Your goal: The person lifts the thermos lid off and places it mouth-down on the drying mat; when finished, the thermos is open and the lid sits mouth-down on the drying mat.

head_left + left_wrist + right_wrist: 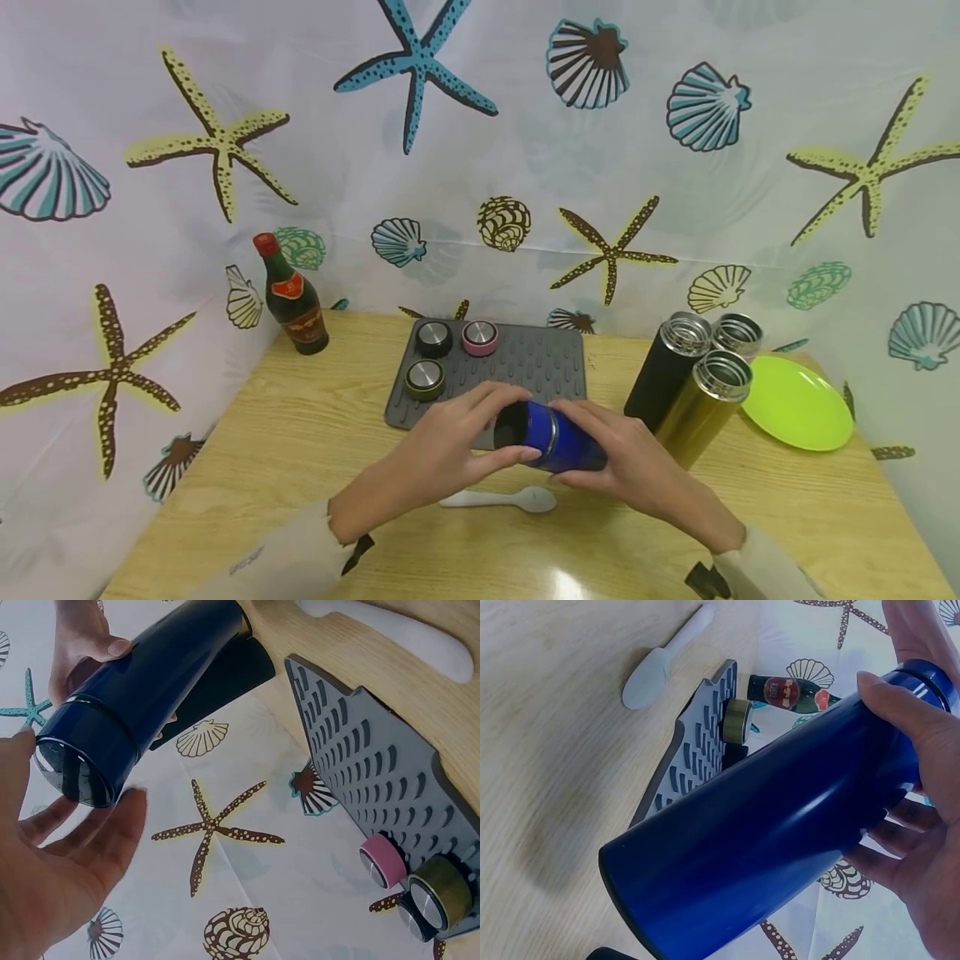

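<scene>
A blue thermos (pixel 581 446) with a shiny cap (pixel 88 754) lies tilted between my hands, above the table's middle. My right hand (pixel 637 458) grips its body near the cap end, thumb on one side and fingers round the other. The cap is held at its rim by my left hand (pixel 442 437), with thumb and fingers spread on opposite sides. In the left wrist view a dark seam runs between cap and body. In the right wrist view the thermos base (pixel 626 904) points down toward the table. A white spoon (pixel 517 498) lies below the hands.
Behind the hands is a grey drying mat (pixel 536 367) bearing black (pixel 433 337), pink (pixel 480 337) and olive (pixel 425 378) lids. Lidless black (pixel 660 375), gold (pixel 701 417) and pinkish (pixel 738 335) thermoses stand right, beside a lime plate (pixel 798 404). A bottle (pixel 296 304) stands back left.
</scene>
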### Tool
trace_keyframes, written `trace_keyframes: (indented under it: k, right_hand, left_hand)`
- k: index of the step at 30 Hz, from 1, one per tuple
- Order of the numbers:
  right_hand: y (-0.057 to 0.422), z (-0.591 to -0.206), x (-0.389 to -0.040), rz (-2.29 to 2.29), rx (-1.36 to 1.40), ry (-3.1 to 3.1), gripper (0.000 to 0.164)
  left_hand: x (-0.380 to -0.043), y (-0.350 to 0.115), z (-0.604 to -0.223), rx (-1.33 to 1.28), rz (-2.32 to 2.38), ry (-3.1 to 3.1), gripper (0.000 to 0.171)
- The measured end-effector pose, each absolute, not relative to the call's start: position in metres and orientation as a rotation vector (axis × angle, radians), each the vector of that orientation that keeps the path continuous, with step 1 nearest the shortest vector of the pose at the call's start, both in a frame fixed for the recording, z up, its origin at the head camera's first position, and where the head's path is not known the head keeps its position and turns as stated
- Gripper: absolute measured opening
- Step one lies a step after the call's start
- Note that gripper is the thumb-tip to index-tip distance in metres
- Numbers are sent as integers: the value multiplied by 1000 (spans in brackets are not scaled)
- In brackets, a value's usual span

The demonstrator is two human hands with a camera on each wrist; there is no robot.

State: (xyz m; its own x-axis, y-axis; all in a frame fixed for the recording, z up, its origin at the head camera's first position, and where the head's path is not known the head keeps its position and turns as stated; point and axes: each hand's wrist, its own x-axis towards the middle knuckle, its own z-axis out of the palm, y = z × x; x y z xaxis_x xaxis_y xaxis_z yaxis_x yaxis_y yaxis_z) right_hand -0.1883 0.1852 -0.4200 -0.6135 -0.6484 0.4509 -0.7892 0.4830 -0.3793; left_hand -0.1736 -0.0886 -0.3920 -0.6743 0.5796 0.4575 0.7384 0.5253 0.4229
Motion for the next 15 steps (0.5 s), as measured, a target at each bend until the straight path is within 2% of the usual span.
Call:
trace_keyframes:
  k: [3,6,10,15]
  right_hand:
    - [187,-420,-189,814,1231,-2472,85]
    - [188,-420,-190,818,1229,-2468,85]
    - [190,-420,-189,842,1223,-2471,84]
    - [191,-421,-188,867,1207,-2491,84]
  left_hand:
    - [-174,-91,-392,-1222,-836,-2503,72]
    - [-176,-95,-392,-1380,-754,-2445,77]
    - [-179,-99,-393,-1504,-667,-2344,73]
    - [-181,-101,-393,-1446,-755,-2344,67]
